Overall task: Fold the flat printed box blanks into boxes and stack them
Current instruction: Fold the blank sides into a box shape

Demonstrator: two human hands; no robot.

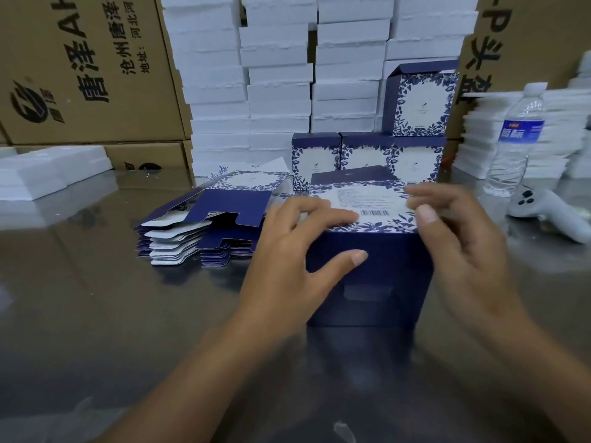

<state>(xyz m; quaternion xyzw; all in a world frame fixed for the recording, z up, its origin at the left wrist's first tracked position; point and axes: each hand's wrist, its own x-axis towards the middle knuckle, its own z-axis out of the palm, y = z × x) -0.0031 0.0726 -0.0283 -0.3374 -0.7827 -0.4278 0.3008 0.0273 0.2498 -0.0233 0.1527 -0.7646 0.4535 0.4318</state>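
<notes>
A dark blue box [367, 273] with a floral white top and barcode stands on the steel table [96, 314] in front of me. My left hand [287, 251] grips its left side, fingers across the top panel and thumb on the front face. My right hand [463, 251] holds the right top edge, thumb on the corner, its fingers blurred over the far side. A pile of flat printed blanks [204, 225] lies to the left. Behind, three folded boxes [367, 155] stand in a row, with one more box [419, 100] on top at the right.
Tall stacks of white foam trays [278, 75] fill the back, and more lie at the left [48, 171]. Brown cartons [80, 68] stand at the back left. A water bottle [515, 139] and a white controller [543, 209] sit at the right.
</notes>
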